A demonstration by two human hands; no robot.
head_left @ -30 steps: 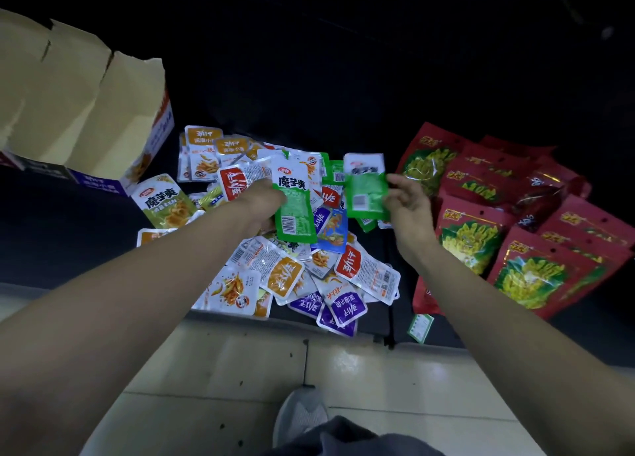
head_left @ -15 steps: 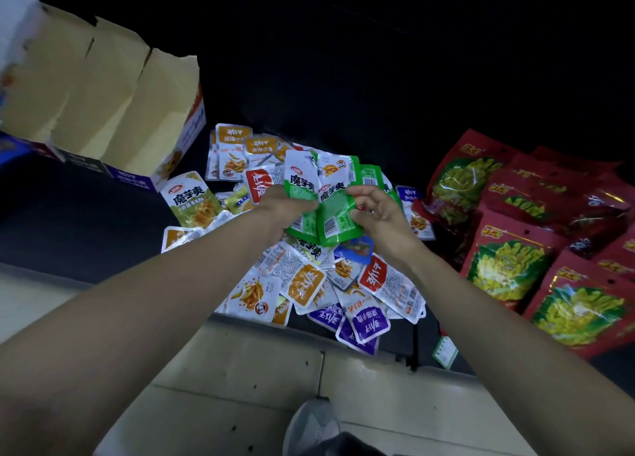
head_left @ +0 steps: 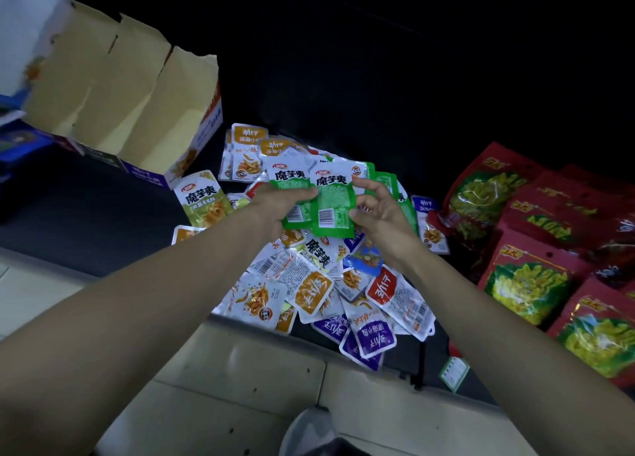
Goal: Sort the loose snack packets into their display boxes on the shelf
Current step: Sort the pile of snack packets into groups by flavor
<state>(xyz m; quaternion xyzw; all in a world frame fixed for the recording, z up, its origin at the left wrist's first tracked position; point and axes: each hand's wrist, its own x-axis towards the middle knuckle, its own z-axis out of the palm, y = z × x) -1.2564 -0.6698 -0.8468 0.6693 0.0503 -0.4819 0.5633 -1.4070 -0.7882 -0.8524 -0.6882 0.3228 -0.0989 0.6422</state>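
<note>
Here, green packets are grasped in the grip of the left hand and pinched by the right hand above the shelf; display box at ten o'clock.

Two green packets that were apart a second ago are now fanned in one grip.

A second ago each hand held its own packet, the right one out at 3 o'clock by the red bags. The right hand has since swung in toward 9 o'clock and laid its packet against the other. The left hand now grips both green packets side by side and overlapping. The right thumb and forefinger only pinch the pair's outer edge at its 3 o'clock.
</note>
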